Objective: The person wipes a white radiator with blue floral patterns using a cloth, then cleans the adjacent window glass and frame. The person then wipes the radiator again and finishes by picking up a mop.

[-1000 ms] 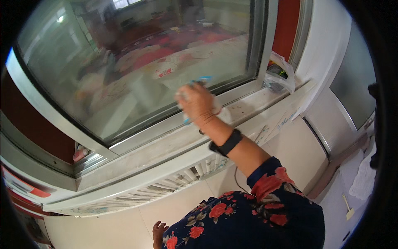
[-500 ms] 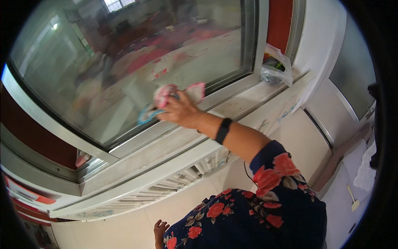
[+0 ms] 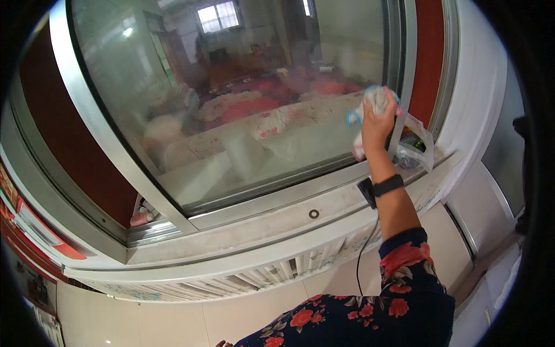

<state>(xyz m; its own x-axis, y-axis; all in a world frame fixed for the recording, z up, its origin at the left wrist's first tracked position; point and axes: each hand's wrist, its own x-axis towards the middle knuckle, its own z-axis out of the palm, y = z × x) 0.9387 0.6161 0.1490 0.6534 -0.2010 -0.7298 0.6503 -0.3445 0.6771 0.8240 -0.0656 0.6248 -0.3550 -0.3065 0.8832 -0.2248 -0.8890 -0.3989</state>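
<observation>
My right hand (image 3: 378, 124) is closed round a crumpled cloth (image 3: 377, 99), white with pink and blue edges. It presses the cloth against the lower right part of a window pane (image 3: 237, 147), beside the metal frame. The glass looks hazy and shows a bed with a red floral cover and a bright small window. A black band (image 3: 388, 185) circles my right wrist. Of my left hand (image 3: 224, 344), only a bit shows at the lower edge, so its fingers cannot be made out.
A clear plastic bag (image 3: 415, 147) with things inside stands on the sill right of my hand. A small dark ring (image 3: 314, 214) and a black device (image 3: 366, 192) with a cable lie on the sill (image 3: 260, 234). Below is a white slatted radiator cover (image 3: 231, 277). Pinkish items (image 3: 141, 217) sit at the left corner.
My right hand has moved the cloth rightward across the glass to the pane's right side. The view has shifted, and my left hand has nearly dropped out of the lower edge.
</observation>
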